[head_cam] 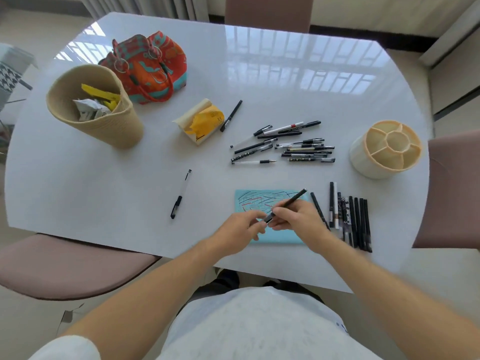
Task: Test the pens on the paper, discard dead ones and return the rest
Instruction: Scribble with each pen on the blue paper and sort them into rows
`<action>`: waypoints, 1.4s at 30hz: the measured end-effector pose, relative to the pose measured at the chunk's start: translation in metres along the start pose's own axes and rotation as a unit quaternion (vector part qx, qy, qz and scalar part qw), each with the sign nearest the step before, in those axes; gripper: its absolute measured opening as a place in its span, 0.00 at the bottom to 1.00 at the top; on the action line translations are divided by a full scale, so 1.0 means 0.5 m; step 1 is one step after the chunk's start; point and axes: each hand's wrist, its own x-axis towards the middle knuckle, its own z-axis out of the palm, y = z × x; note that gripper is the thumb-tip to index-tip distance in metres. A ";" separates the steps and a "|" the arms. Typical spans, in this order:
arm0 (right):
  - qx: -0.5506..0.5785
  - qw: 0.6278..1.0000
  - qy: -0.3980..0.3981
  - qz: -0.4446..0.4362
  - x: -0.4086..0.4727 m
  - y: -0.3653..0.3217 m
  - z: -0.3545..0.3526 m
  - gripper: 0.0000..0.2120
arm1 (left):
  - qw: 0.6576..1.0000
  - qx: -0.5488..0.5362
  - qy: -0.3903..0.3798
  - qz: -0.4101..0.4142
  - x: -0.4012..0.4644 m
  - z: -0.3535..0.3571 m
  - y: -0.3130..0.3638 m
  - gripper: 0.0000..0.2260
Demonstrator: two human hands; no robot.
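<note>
A black pen [288,203] is gripped by the right hand [298,220] above the scribbled blue paper [262,201], its cap end pinched by the left hand [241,228]. Loose pens [283,146] are piled at twelve o'clock from the paper.

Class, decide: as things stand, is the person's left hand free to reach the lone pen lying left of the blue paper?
Probably not right away: the left hand is busy on the black pen shared with the right hand. The table between it and the lone pen is bare.
</note>
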 end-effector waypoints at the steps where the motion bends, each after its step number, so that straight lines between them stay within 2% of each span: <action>1: 0.007 1.000 0.005 0.001 -0.016 0.017 0.001 0.04 | 1.000 0.021 -0.015 0.011 0.002 0.007 0.008 0.07; 4: 0.020 0.999 0.050 -0.001 -0.047 0.051 0.002 0.09 | 0.994 0.101 -0.030 0.029 0.000 0.019 0.019 0.10; 7: 0.045 0.992 0.120 0.000 -0.055 0.066 0.002 0.11 | 0.981 0.188 -0.002 0.051 0.002 0.024 0.020 0.10; 10: 0.065 0.981 0.184 0.017 -0.046 0.075 0.029 0.12 | 0.953 0.295 0.034 0.065 0.018 0.038 0.025 0.13; 13: 0.118 0.951 0.285 0.037 -0.026 0.069 0.004 0.11 | 0.926 0.368 0.083 0.037 0.021 0.033 -0.003 0.14; 15: 0.148 0.926 0.346 0.031 -0.018 0.058 -0.059 0.09 | 0.923 0.374 0.091 -0.002 -0.002 0.006 -0.049 0.13; 17: 0.136 0.935 0.326 0.006 -0.021 0.057 -0.101 0.08 | 0.929 0.359 0.090 0.001 -0.028 -0.019 -0.091 0.12; 21: -0.001 0.979 0.196 -0.050 -0.034 0.084 -0.048 0.07 | 0.943 0.312 0.094 0.075 -0.044 -0.007 -0.111 0.10; 24: -0.097 0.979 0.162 -0.070 -0.032 0.108 -0.013 0.10 | 0.940 0.319 0.065 0.104 -0.039 0.008 -0.109 0.11; 29: -0.198 0.963 0.136 -0.123 -0.035 0.121 0.001 0.14 | 0.940 0.316 0.063 0.113 -0.038 0.006 -0.110 0.12; 32: -0.223 0.954 0.136 -0.147 -0.033 0.118 0.006 0.13 | 0.941 0.314 0.063 0.110 -0.040 0.005 -0.108 0.11; 39: -0.261 0.945 0.159 -0.119 -0.032 0.113 -0.003 0.09 | 0.947 0.297 0.069 0.100 -0.043 0.008 -0.105 0.10; 42: -0.209 0.957 0.173 -0.105 -0.034 0.112 -0.008 0.08 | 0.948 0.296 0.069 0.096 -0.042 0.008 -0.105 0.10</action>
